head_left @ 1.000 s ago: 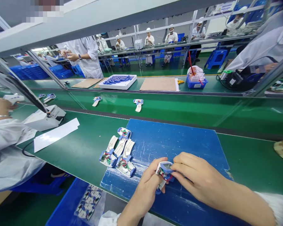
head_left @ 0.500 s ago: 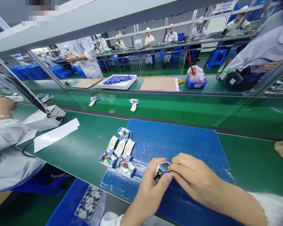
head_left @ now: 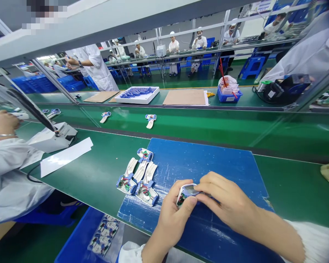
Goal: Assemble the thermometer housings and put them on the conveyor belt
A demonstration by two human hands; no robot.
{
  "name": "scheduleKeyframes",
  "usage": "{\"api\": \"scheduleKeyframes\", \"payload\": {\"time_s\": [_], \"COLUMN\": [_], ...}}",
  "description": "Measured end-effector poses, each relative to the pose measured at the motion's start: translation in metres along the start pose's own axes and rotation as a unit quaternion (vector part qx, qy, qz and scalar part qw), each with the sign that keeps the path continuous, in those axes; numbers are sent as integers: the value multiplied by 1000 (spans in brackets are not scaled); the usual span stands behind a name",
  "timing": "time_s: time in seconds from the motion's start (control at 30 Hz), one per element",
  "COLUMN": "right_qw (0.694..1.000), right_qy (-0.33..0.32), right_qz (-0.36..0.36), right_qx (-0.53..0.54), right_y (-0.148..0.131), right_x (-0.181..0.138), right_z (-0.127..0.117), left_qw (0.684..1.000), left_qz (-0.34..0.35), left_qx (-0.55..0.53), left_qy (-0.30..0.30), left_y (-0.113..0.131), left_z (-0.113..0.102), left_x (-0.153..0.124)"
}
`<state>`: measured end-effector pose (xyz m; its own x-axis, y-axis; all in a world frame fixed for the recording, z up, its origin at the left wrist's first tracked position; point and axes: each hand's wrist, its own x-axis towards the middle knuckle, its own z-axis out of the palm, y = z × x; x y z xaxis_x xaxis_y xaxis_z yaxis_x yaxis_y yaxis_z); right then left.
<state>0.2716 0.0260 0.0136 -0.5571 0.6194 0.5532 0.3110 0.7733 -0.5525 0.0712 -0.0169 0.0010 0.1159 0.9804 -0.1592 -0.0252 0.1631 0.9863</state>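
Observation:
Between my hands is a white-and-blue handheld electronic device [head_left: 190, 190] with a small grey screen facing up and a circuit board and wires showing at its open left side. My left hand [head_left: 173, 215] wraps round it, thumb on the near edge. From the right, my right hand [head_left: 227, 201] pinches its blue edge beside the screen, fingertips closed; they hide part of that end. Left of my hands, several opened devices of the same kind [head_left: 146, 191], with wires and boards exposed, lie grouped at the edge of a blue mat [head_left: 208, 160].
Beyond the bench, a green conveyor belt [head_left: 197, 126] carries more opened devices [head_left: 150, 119]. Across it stand a white tray of blue parts [head_left: 150, 98] and a blue basket [head_left: 229, 98]. A co-worker's sleeve [head_left: 13, 157] and a white box [head_left: 57, 137] are at left. Below sits a blue bin [head_left: 74, 237].
The device in my hands has tilted and shifted slightly left and up, with both hands moving along. Opened devices on the belt have slid a little to the left.

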Motion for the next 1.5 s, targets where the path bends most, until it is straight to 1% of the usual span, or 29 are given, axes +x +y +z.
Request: {"api": "scheduleKeyframes", "payload": {"time_s": [0.1, 0.17, 0.23, 0.37, 0.47, 0.57, 0.67, 0.73, 0.8, 0.93, 1.13, 1.33, 1.43, 1.5], "right_qw": [999, 999, 999, 998, 998, 998, 999, 999, 999, 998, 990, 991, 987, 981], "right_qy": [-18, -23, -22, -22, -23, -23, -25, -28, -31, -33, -52, -40, -45, -55], "right_qz": [24, 35, 44, 48, 49, 48, 43, 42, 43, 52, 112, 123, 149, 180], "right_qx": [15, 20, 23, 25, 20, 15, 10, 10, 12, 23, 65, 45, 41, 45], "right_y": [6, 9, 10, 12, 11, 10, 10, 11, 12, 17, 19, 19, 19, 18], "right_x": [1, 0, -2, -2, -1, 0, 0, 0, 0, 0, -6, -11, -12, -11], "right_z": [-2, -2, -2, -1, -1, -2, -2, -1, 0, 4, 0, 2, 3, 2], "left_qw": [989, 974, 966, 956, 959, 974, 986, 988, 987, 982, 981, 979, 972, 969], "left_qz": [-58, -82, -101, -131, -142, -141, -125, -120, -121, -129, -125, -118, -131, -136], "left_qx": [-131, -206, -237, -262, -247, -176, -112, -98, -105, -136, -146, -167, -194, -207], "left_qy": [-39, -47, -36, -7, 5, 7, -3, -16, -21, -3, -9, -4, 2, 11], "left_y": [-7, -9, -8, -4, -7, -11, -13, -13, -12, -11, -9, -15, -17, -17], "left_z": [-1, -1, 0, 4, 7, 6, 2, -1, -2, 1, 3, 1, 1, 1], "left_x": [-1, -2, -3, -2, -1, -2, -4, -4, -2, 1, 2, 1, -1, -2]}}
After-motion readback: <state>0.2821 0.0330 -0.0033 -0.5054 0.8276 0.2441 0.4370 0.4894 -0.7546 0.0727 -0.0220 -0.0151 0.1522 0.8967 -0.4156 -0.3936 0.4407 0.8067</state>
